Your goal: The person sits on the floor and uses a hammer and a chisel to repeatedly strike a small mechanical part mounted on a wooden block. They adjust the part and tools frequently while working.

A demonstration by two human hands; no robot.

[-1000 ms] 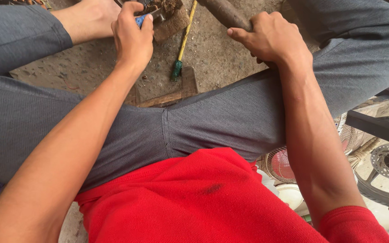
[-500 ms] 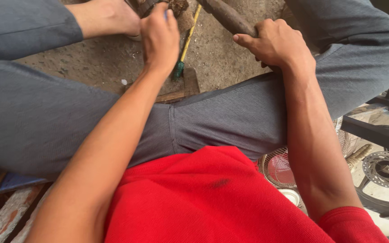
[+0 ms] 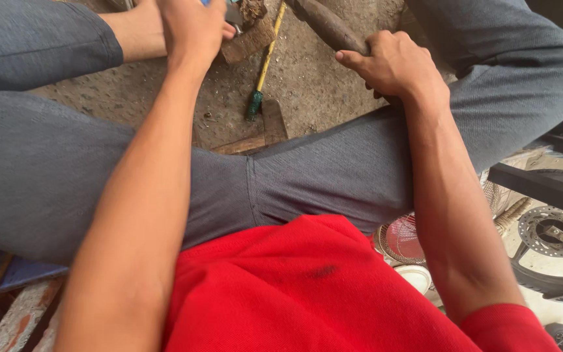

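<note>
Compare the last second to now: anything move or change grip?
The left hand slid toward the top of the view and now sits partly past the edge, its blue-handled tool mostly hidden. The camera also shifted, showing more of the wheel's brake disc on the right. Unchanged: the right hand keeps hold of the dark wooden handle, and the yellow-shafted, green-gripped tool lies on the ground.

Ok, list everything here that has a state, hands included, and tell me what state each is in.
Left hand: closed around a tool with a blue bit, mostly out of frame.
Right hand: gripping the brown rod.
Green-tipped yellow tool: lying flat on the ground, untouched.
Wood block: on the ground beside the left hand.
</note>
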